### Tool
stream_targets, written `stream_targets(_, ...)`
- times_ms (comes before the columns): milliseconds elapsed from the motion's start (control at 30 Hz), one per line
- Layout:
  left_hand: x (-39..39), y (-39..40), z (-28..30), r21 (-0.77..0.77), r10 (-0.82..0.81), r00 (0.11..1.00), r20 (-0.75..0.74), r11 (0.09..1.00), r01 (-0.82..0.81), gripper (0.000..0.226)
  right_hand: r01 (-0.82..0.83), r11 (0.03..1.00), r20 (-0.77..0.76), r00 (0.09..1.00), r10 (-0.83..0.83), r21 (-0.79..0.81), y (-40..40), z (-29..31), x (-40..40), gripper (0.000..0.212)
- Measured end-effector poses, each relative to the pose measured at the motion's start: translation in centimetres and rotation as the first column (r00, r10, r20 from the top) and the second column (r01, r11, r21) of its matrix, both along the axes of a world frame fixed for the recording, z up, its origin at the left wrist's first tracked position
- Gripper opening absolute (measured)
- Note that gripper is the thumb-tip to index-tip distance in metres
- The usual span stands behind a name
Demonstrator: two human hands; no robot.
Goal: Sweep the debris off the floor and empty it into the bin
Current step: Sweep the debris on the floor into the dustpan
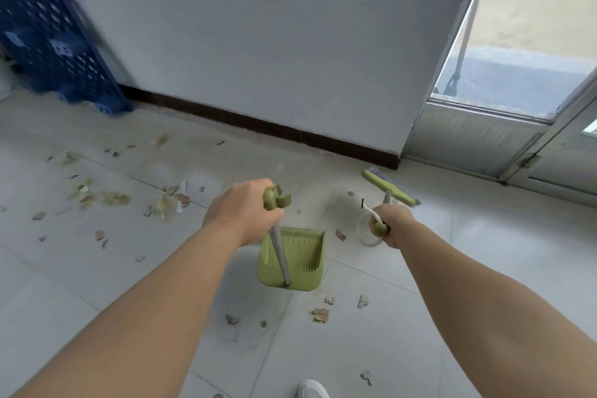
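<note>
left hand [240, 210]: fingers wrapped round the green long-handled plastic dustpan [291, 258], hanging mid-floor
right hand [392, 224]: gripping the green broom [387, 187], head far right
debris [113, 197]: dry scraps scattered left and near

Matt green plastic dustpan [298, 260]; glossy pale floor tiles [484, 255].

I can read no text, label, brand or number on anything in front of me here.
</note>
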State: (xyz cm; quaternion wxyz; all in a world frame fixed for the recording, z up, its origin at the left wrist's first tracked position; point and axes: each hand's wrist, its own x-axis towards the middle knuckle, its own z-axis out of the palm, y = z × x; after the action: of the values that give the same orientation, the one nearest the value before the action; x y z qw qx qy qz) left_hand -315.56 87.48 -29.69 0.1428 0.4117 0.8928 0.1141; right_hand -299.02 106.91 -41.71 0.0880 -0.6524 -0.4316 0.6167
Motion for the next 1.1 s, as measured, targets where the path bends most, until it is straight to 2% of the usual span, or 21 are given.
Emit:
stream_targets(100,-2.6,1.3,-1.2,0.0,-0.023,1.0,0.008,1.0,0.023,0.013,0.025,0.999,0.077,0.997,-0.022,-0.037,3.4,-2.3,-1.2,0.033)
stream_targets(200,-4.6,1.9,-2.5,-0.003,-0.059,0.998,-0.004,0.998,0.059,0.014,-0.002,0.999,0.142,0.99,0.008,-0.046,5.5,-4.0,-2.4,0.015)
stream_targets(267,-5.7,2.3,-3.2,-0.013,-0.075,0.997,-0.004,0.997,0.074,0.014,0.041,0.997,0.12,0.992,-0.033,-0.068,6.4,-5.4,-3.0,0.018)
stream_targets(367,-7.3,3.0,-4.1,-0.019,-0.085,0.996,0.006,0.996,0.085,0.014,0.121,0.965,0.072,0.992,-0.107,-0.231,5.9,-7.3,-3.8,0.012)
stream_targets(467,-8.5,3.3,-4.5,-0.029,-0.093,0.996,0.011,0.995,0.094,0.015,0.171,0.917,0.072,0.985,-0.155,-0.362,4.0,-8.5,-5.1,0.025)
stream_targets(600,-10.2,2.3,-4.6,-0.009,-0.1,0.995,0.015,0.995,0.1,0.017,0.223,0.901,0.024,0.973,-0.231,-0.373,1.9,-8.7,-8.1,0.026)
stream_targets(767,-12.9,-0.8,-4.5,0.036,-0.092,0.996,0.008,0.995,0.092,0.016,0.198,0.877,0.046,0.979,-0.198,-0.437,-2.7,-8.3,-10.6,0.016)
stream_targets(833,-14.2,-2.5,-4.0,0.042,-0.099,0.995,0.008,0.994,0.099,0.015,0.102,0.924,0.035,0.995,-0.096,-0.368,-5.9,-7.7,-11.5,0.007)
stream_targets(900,-15.7,-4.7,-3.3,0.056,-0.11,0.994,0.003,0.992,0.11,0.015,0.049,0.949,0.021,0.999,-0.045,-0.312,-10.0,-6.9,-12.3,0.015)
stream_targets(933,-16.2,-5.5,-3.1,0.065,-0.112,0.994,0.002,0.992,0.112,0.015,0.052,0.941,0.037,0.998,-0.043,-0.334,-11.6,-6.9,-12.5,0.015)
stream_targets(1033,-17.9,-9.5,-1.6,0.094,-0.142,0.99,-0.002,0.985,0.142,0.014,0.206,0.85,0.09,0.978,-0.186,-0.485,-17.6,-5.8,-13.5,0.015)
stream_targets(1100,-18.8,-11.9,-0.9,0.094,-0.167,0.986,-0.003,0.981,0.167,0.014,0.174,0.877,0.09,0.985,-0.149,-0.448,-21.2,-5.4,-14.0,0.014)
